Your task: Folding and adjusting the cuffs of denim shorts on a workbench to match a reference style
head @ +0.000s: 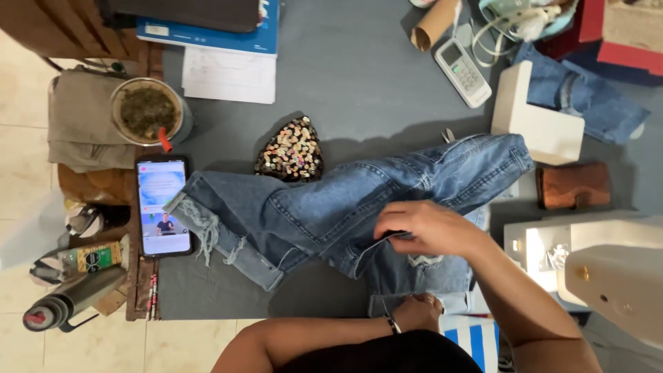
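Observation:
Blue ripped jeans (324,207) lie spread across a grey table (359,76), with a frayed cuff at the left and the waistband toward the right. My right hand (429,228) rests over the middle of the jeans, fingers closed on a fold of the denim. My left hand (418,311), a bracelet on its wrist, pinches the lower part of the jeans at the near table edge. A triangular sequined patch (291,150) lies just above the jeans, apart from both hands.
A lit phone (164,206) and a cup with a red straw (147,110) sit at the left edge, with bottles (76,276) beyond. A white sewing machine (601,269) stands at the right. A white box (539,117), a brown pouch (573,185), a remote (461,72) and a cardboard tube (434,24) lie at the back.

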